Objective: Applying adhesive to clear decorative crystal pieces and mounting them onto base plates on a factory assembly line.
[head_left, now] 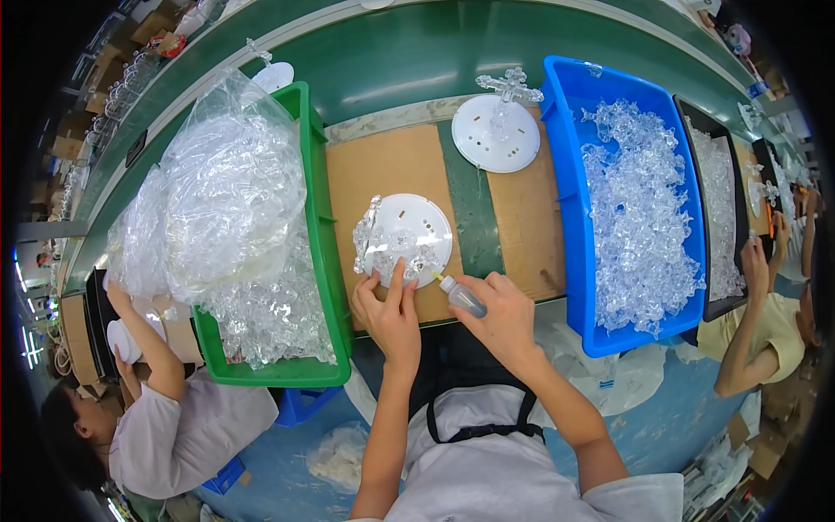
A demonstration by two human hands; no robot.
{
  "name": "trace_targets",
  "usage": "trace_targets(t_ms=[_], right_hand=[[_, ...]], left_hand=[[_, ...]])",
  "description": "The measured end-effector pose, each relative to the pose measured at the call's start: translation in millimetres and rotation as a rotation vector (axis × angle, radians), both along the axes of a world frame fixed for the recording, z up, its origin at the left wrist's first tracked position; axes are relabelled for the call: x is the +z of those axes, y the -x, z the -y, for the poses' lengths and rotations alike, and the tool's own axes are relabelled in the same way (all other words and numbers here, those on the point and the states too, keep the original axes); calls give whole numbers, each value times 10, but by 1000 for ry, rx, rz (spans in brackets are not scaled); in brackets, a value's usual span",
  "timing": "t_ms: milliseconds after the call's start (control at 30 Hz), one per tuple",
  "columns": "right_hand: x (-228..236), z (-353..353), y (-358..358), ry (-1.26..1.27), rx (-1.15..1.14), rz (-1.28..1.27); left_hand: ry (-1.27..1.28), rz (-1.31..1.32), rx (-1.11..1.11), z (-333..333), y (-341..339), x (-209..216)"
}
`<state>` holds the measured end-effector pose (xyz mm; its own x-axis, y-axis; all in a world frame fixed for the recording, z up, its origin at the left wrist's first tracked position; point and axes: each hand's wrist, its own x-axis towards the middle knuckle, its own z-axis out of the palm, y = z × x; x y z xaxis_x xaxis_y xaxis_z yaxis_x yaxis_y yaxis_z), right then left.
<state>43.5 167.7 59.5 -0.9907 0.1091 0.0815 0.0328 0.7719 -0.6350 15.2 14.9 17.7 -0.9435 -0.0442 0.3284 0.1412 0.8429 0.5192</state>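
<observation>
In front of me a round white base [416, 219] with small holes lies on the cardboard, and a clear, branched plastic piece [367, 237] lies over its left side. The fingers of my left hand [393, 320] close on the clear plastic at the base's near edge; the exact grip is partly hidden. A small squeeze bottle [467, 298] with a narrow nozzle is in my right hand [506, 320]. Its tip points left, close to the base's near right rim. Farther back stands a similar white base [496, 143] with an upright clear cross-shaped piece [510, 85].
On the left, a green bin [317, 235] holds clear plastic parts and a large plastic bag [230, 187]. A blue bin [578, 252] of clear parts stands on the right, beside a black tray [726, 217]. Co-workers sit to the left [187, 426] and right [765, 335].
</observation>
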Motion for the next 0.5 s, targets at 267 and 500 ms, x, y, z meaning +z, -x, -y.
trace_targets(t_ms=[267, 500], right_hand=[[7, -41, 14, 19, -61, 20], [58, -76, -4, 15, -47, 52]], left_hand=[[3, 11, 5, -19, 1, 24], [-10, 4, 4, -2, -7, -1]])
